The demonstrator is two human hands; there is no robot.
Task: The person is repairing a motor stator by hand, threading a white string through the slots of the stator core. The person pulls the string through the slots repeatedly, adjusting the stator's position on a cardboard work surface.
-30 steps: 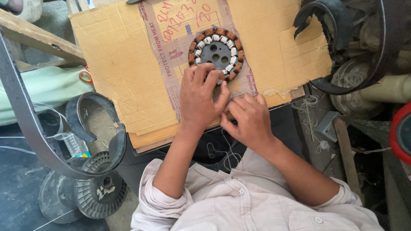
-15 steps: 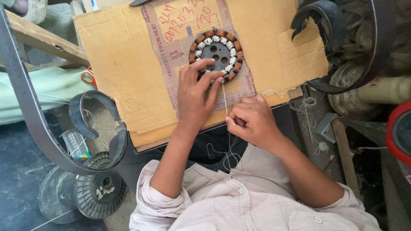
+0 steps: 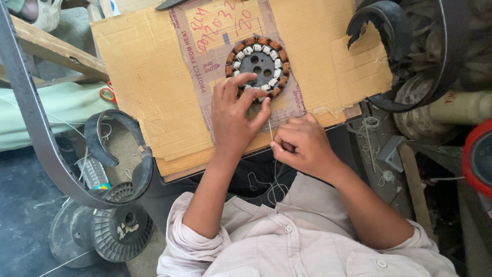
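A round motor stator [image 3: 259, 64] with copper windings and white insulation lies on a sheet of cardboard [image 3: 148, 77]. My left hand [image 3: 236, 115] rests on the stator's near edge, fingers spread over it. My right hand [image 3: 302, 146] sits just below and to the right, fingers pinched on a thin white thread [image 3: 270, 128] that runs up towards the stator. Loose thread hangs below the hands over my lap.
A black plastic spool [image 3: 120, 225] and a curved metal band [image 3: 41, 138] stand at the left. A plastic bottle [image 3: 95, 174] lies beside them. Dark curved parts [image 3: 382, 25] and a red-rimmed object [image 3: 476, 154] crowd the right side. Thread scraps lie near the cardboard's right edge.
My right hand has drawn back towards my body, pulling the thread tight. My left hand stays on the stator with its fingers spread wider.
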